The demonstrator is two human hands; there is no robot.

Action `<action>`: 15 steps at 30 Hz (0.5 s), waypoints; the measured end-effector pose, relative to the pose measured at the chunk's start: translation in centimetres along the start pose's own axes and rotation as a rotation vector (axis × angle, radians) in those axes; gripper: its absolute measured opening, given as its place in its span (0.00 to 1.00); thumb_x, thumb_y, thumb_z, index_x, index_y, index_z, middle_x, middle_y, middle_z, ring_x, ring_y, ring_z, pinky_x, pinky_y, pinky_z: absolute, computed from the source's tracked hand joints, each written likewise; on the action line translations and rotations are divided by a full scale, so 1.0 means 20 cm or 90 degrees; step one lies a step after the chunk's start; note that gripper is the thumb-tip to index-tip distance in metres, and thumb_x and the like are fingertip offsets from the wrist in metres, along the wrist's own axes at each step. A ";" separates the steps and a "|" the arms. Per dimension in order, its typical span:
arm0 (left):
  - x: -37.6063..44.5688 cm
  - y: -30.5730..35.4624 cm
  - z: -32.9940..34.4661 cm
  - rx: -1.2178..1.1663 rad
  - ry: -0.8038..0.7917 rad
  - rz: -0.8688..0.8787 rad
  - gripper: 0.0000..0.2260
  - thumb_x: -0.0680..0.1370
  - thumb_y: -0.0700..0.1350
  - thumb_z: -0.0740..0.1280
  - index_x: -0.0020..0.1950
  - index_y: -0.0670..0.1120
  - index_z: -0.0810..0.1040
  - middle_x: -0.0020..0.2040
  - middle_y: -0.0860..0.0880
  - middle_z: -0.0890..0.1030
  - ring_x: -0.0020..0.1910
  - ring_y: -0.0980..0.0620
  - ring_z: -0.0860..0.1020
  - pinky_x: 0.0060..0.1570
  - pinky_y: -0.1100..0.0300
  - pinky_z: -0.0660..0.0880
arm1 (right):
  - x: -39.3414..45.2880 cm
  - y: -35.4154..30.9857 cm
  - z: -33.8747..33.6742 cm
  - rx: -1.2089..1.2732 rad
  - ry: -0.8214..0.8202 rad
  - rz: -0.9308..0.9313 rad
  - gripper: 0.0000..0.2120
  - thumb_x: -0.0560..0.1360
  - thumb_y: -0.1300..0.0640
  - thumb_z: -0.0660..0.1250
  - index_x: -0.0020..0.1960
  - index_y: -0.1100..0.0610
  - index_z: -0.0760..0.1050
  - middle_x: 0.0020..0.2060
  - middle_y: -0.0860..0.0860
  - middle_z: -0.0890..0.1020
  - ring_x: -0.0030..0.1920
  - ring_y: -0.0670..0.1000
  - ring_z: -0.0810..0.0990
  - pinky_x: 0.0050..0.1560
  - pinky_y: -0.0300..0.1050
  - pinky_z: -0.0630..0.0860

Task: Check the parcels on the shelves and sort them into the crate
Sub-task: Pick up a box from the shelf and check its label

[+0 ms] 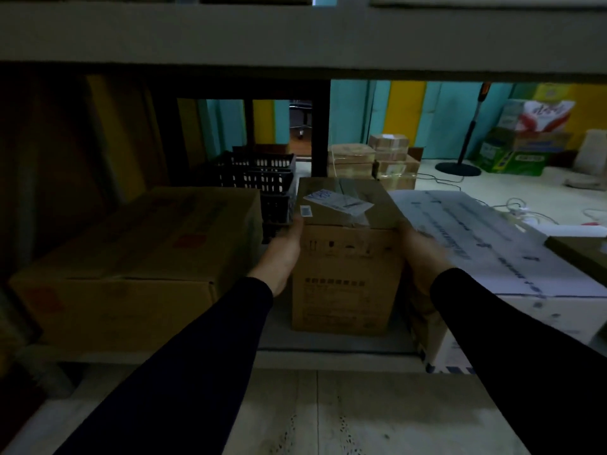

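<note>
Cardboard parcel (pixel 345 257) upright on the lower shelf (pixel 328 356), between a wide brown carton (pixel 138 257) and a white carton (pixel 492 244). Left hand (pixel 282 251) and right hand (pixel 417 257) press flat against opposite sides. Advice: squeeze evenly, draw straight out, label (pixel 338 201) upward. Black crate (pixel 259 178) stands behind.

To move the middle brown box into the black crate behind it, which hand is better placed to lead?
Probably the left hand. It lies flat on the brown box on the side nearest the black crate, which stands behind and to the left. The right hand is wedged against the white carton.
</note>
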State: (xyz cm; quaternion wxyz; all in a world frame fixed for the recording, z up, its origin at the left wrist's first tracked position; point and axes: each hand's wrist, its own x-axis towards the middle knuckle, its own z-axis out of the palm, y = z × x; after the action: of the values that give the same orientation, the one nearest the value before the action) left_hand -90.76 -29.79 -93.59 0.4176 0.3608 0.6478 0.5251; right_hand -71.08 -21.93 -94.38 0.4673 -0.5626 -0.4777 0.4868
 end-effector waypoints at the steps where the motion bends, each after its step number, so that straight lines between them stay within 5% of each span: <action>1: -0.05 0.02 -0.01 0.021 0.022 0.024 0.27 0.82 0.64 0.52 0.73 0.49 0.71 0.68 0.47 0.76 0.66 0.48 0.72 0.61 0.54 0.63 | -0.03 -0.04 -0.03 -0.078 0.045 -0.064 0.34 0.76 0.32 0.62 0.73 0.53 0.72 0.66 0.58 0.79 0.61 0.59 0.80 0.60 0.51 0.75; 4: -0.19 0.01 -0.13 0.110 0.093 0.072 0.25 0.83 0.60 0.55 0.76 0.47 0.67 0.73 0.47 0.71 0.70 0.48 0.70 0.60 0.59 0.62 | -0.15 -0.11 -0.05 -0.206 0.120 -0.288 0.30 0.80 0.36 0.59 0.72 0.56 0.73 0.66 0.58 0.78 0.64 0.58 0.77 0.60 0.49 0.73; 7: -0.37 -0.01 -0.31 0.158 0.163 0.083 0.25 0.83 0.60 0.56 0.75 0.49 0.68 0.73 0.49 0.72 0.71 0.49 0.70 0.61 0.59 0.65 | -0.32 -0.13 0.02 -0.251 -0.036 -0.413 0.26 0.81 0.36 0.58 0.66 0.54 0.77 0.59 0.53 0.80 0.59 0.52 0.78 0.57 0.48 0.74; 11: -0.60 -0.04 -0.56 0.188 0.241 0.033 0.25 0.83 0.61 0.56 0.75 0.49 0.68 0.69 0.53 0.72 0.68 0.52 0.70 0.61 0.58 0.64 | -0.58 -0.08 0.20 -0.258 -0.280 -0.408 0.26 0.81 0.38 0.60 0.72 0.52 0.71 0.64 0.49 0.74 0.63 0.48 0.73 0.63 0.44 0.71; 15: -0.72 -0.10 -0.89 0.217 0.328 -0.005 0.28 0.81 0.64 0.56 0.76 0.50 0.67 0.74 0.49 0.70 0.72 0.47 0.68 0.69 0.52 0.64 | -0.73 -0.02 0.44 -0.293 -0.395 -0.337 0.33 0.80 0.34 0.58 0.78 0.52 0.63 0.75 0.53 0.68 0.73 0.53 0.69 0.69 0.48 0.67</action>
State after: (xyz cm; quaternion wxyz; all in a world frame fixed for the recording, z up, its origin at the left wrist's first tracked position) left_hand -101.58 -50.06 -91.42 0.1752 0.2781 0.8125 0.4815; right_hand -80.83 -35.79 -93.36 0.2734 -0.3381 -0.8177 0.3773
